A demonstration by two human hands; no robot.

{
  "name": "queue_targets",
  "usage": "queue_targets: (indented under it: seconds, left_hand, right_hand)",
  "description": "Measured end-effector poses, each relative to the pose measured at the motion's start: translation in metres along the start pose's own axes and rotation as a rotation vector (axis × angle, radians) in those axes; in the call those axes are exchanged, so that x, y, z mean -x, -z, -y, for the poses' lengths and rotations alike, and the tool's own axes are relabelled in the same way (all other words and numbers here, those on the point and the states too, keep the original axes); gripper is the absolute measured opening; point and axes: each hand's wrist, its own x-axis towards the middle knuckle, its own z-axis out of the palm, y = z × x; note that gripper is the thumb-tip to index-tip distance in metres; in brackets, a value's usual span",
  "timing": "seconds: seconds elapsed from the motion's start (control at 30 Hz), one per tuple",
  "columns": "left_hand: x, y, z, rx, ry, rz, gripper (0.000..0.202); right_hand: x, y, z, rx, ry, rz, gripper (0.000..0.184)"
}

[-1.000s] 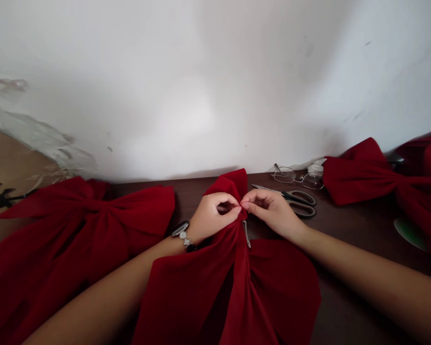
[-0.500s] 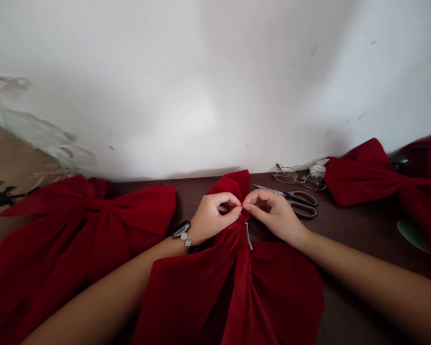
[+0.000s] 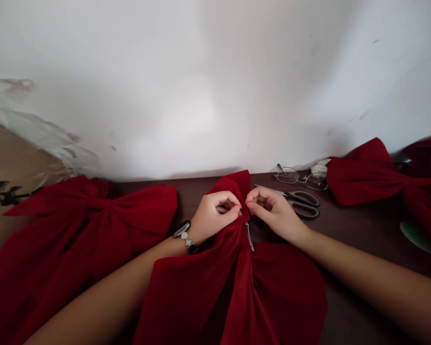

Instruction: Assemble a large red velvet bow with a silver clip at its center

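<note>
Left hand point(image 3: 215, 215) and right hand point(image 3: 273, 211) work the red fabric bow point(image 3: 208, 273) at its gathered centre, fingers point(image 3: 235, 205) pinched shut on the fold, the metal clip point(image 3: 249, 237) just below apparently needing seating next.

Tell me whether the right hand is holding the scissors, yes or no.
No, the scissors lie on the dark table beyond the right hand, whose fingertips are at the red bow.
</note>
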Motion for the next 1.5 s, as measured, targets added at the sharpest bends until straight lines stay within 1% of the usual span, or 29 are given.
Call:
queue_targets:
  seconds: [0.1, 0.37, 0.63, 0.83, 1.17, 1.5]
  left_hand:
    - [0.0002, 0.0002, 0.0014, 0.015, 0.021, 0.006, 0.009]
    - [0.0011, -0.0008, -0.0012, -0.007, -0.01, 0.014, 0.012]
    - [0.0018, -0.0016, -0.0011, -0.06, -0.053, 0.024, 0.014]
    - [0.0033, -0.0025, -0.003, -0.09, -0.086, 0.004, 0.011]
    - [0.0034, -0.003, 0.0001, -0.081, -0.075, 0.013, 0.011]
    - [0.0026, -0.0027, -0.0008, -0.034, -0.029, 0.002, 0.01]
  right_hand:
    - [-0.0001, 0.0002, -0.0011, 0.009, -0.002, 0.015, 0.009]
    - [-0.0002, -0.0013, -0.0028, 0.04, -0.004, 0.028, 0.014]
    - [0.0001, -0.0003, -0.002, 0.085, 0.01, 0.043, 0.011]
    - [0.0004, 0.0003, -0.001, 0.126, 0.002, 0.069, 0.008]
    - [0.0006, -0.0001, -0.001, 0.118, 0.011, 0.088, 0.007]
    - [0.0007, 0.0007, -0.0009, 0.108, 0.01, 0.093, 0.007]
